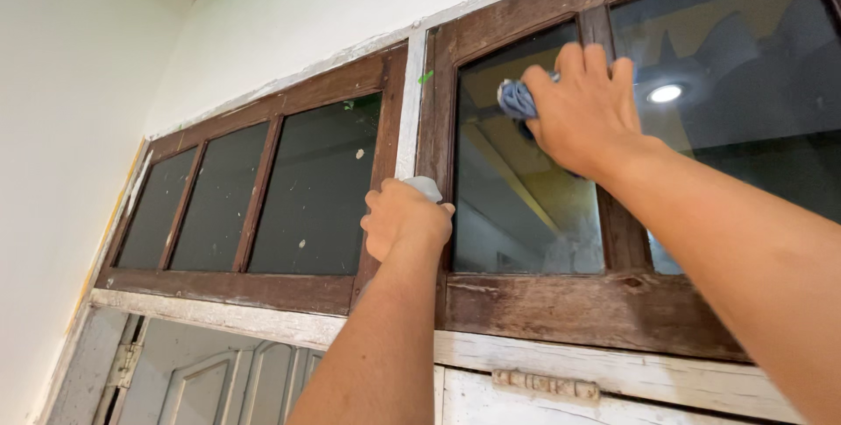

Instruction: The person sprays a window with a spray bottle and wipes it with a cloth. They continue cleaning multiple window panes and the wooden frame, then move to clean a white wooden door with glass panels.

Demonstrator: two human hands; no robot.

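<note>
Right hand (585, 109) is pressing blue cloth (517, 98) flat on upper part of glass pane (526, 206); pane is running tall below. Left hand (405, 219), lower, is gripping small grey object (426, 187) at frame.

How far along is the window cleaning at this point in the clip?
Done: nothing looks finished. In hand: the right hand presses a blue cloth on the upper part of one glass pane, whose lower corner looks hazy; the left hand grips a pale object, partly hidden, at the frame post. Left: the pane to the left shows white specks, and the wooden frame carries pale smears.
</note>
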